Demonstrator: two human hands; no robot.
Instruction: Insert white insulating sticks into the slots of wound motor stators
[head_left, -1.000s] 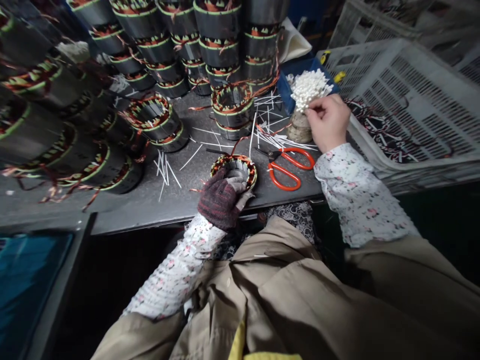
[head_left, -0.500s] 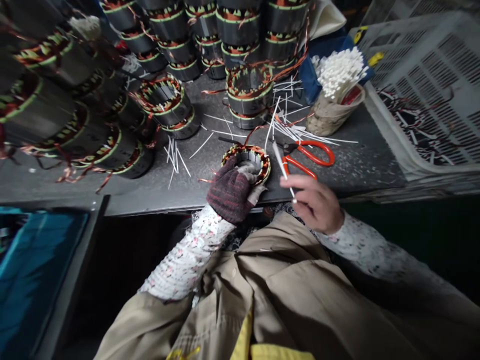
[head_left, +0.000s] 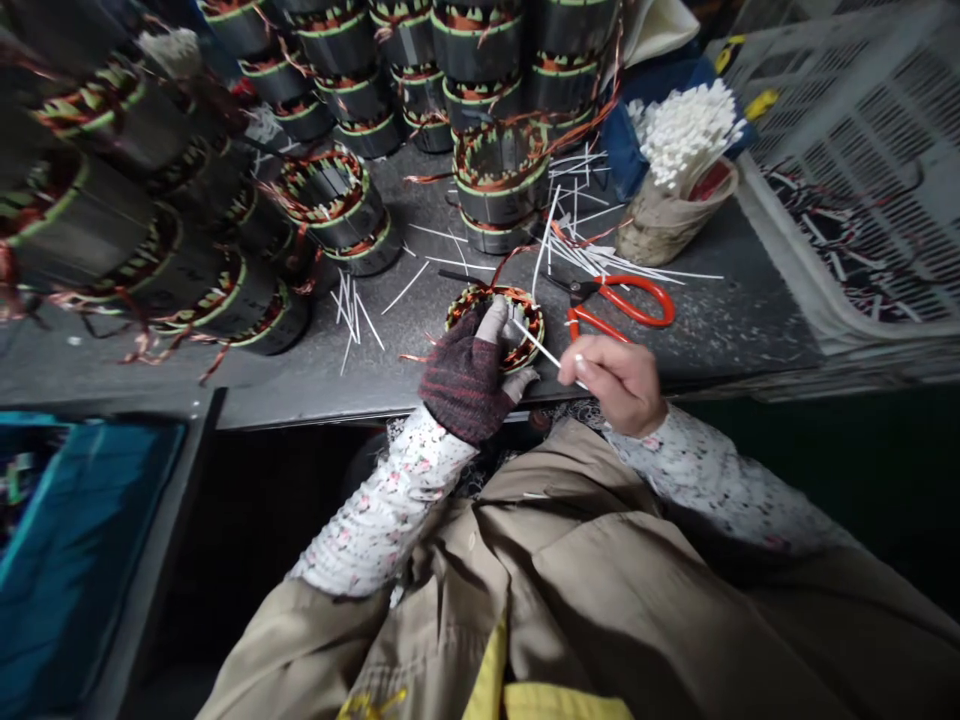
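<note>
My left hand [head_left: 466, 382], in a dark knitted glove with pale fingertips, grips a motor stator [head_left: 535, 325] near the table's front edge. Its fingers reach over the ring into the bore; the thumb lies at the near rim. Copper windings and green-yellow slot liners line this stator, and a white strip stands up at its far side. Bare, my right hand [head_left: 616, 384] pinches a thin white stick [head_left: 540, 346] whose far end points into the stator's opening. Whether the tip touches the windings I cannot tell. Red-handled scissors [head_left: 637, 300] lie just beyond the right hand.
Stacked stators [head_left: 480, 50] fill the back and left. Loose white strips [head_left: 600, 262] lie scattered on the dark table [head_left: 420, 340]. A cup [head_left: 667, 220] holding a bundle of white sticks stands right, beside a white slatted basket [head_left: 862, 90]. A blue bin [head_left: 97, 500] sits lower left.
My right hand has swung the white stick down and left, from upright beside the stator to pointing into its bore. My left fingers have shifted on the ring.
</note>
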